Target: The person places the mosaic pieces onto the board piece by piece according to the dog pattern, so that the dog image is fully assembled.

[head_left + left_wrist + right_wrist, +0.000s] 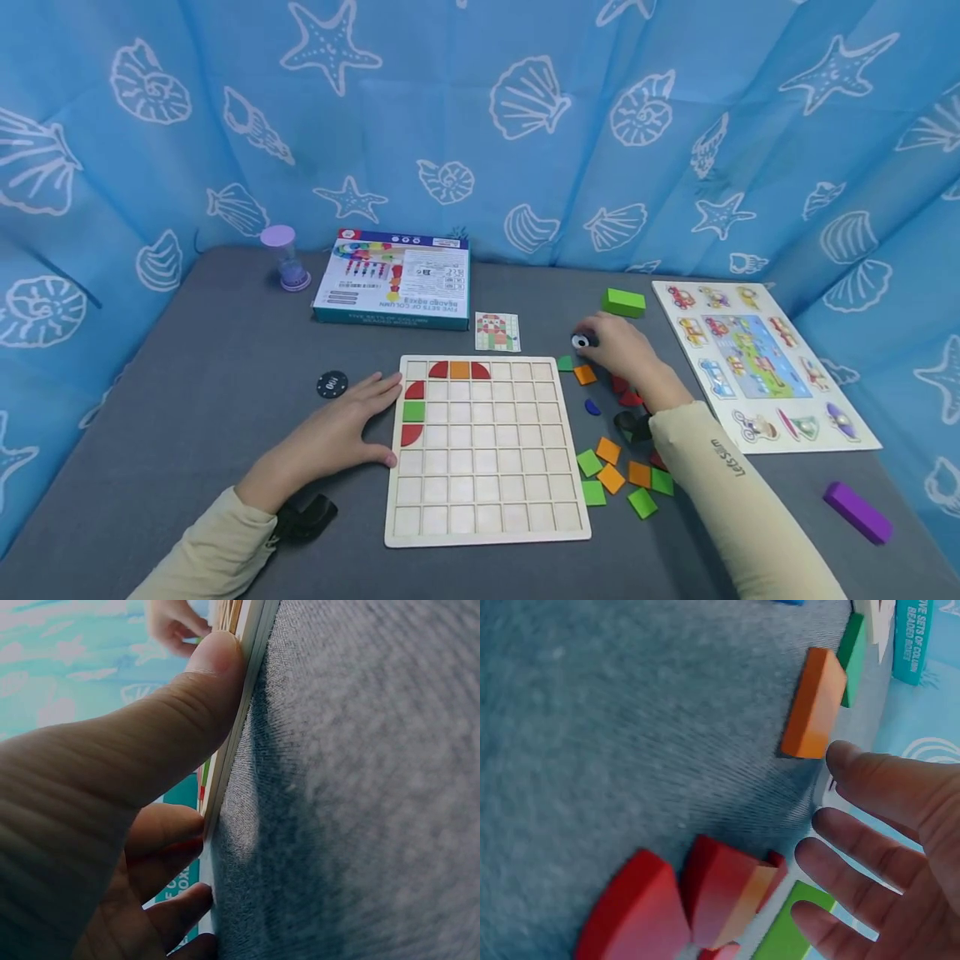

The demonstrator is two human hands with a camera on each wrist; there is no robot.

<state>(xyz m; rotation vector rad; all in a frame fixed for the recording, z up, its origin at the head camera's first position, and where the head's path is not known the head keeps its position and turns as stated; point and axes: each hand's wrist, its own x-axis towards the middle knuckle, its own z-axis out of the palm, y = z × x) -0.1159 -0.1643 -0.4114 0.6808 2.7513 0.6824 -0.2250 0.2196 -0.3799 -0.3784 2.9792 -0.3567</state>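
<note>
My left hand (337, 429) rests at the left side of a wooden grid board (487, 536), its thumb (217, 656) and fingertips touching the edge. On the board, red quarter-round pieces flank an orange square (460, 370) in the top row and a green square (414, 412) in the left column. Beyond the board's right side, my right hand (618, 346) reaches low with fingers apart, beside a small round black-and-white object (582, 341). Close by its thumb is an orange block (814, 705), with a green piece (853, 660) behind. Red pieces (637, 915) lie below the hand.
Loose orange and green squares (608, 451) lie right of the board. A picture card (497, 332) and a boxed toy (390, 279) are behind it. A vehicle puzzle (765, 367), a purple block (857, 512), a black chip (332, 384) and a sand timer (286, 258) stand around.
</note>
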